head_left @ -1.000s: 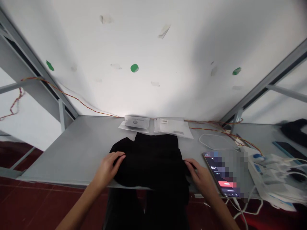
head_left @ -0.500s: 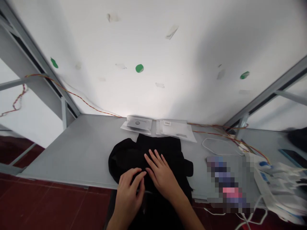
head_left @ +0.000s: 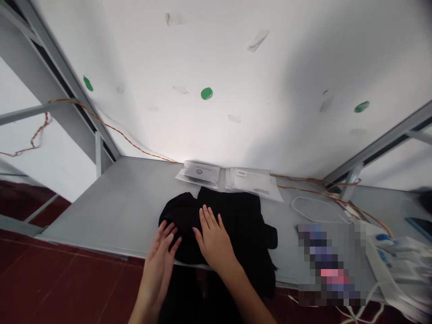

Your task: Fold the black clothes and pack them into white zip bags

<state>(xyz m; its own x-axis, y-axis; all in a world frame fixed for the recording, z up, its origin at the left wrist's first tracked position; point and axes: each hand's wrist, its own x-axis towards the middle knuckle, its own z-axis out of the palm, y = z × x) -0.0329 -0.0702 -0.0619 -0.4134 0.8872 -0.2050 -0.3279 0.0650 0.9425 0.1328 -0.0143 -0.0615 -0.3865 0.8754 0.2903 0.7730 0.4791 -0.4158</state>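
A black garment [head_left: 243, 216] lies bunched on the grey shelf, its front part hanging over the edge. My right hand [head_left: 216, 240] rests flat on the middle of the cloth, fingers stretched out and palm down. At the cloth's left front edge is my left hand [head_left: 162, 252], turned on its side with the fingers apart and slightly curved. Its fingertips are at the fabric; whether they press on it I cannot tell. Behind the garment lie two flat plastic packets, a left packet [head_left: 198, 174] with a round dark mark and a right packet [head_left: 253, 182] with a small label.
The grey shelf [head_left: 101, 207] meets a white wall with green stickers [head_left: 206, 93]. Red-yellow wires [head_left: 135, 147] run along the back. On the right are a blurred-out patterned object [head_left: 326, 261], a white cable [head_left: 303, 204] and a white box [head_left: 378, 252] with packets. Metal posts stand at both sides.
My left hand has moved left and opened from a curled shape, to the garment's left edge. My right hand has shifted slightly left over the cloth. The view has turned a little left.
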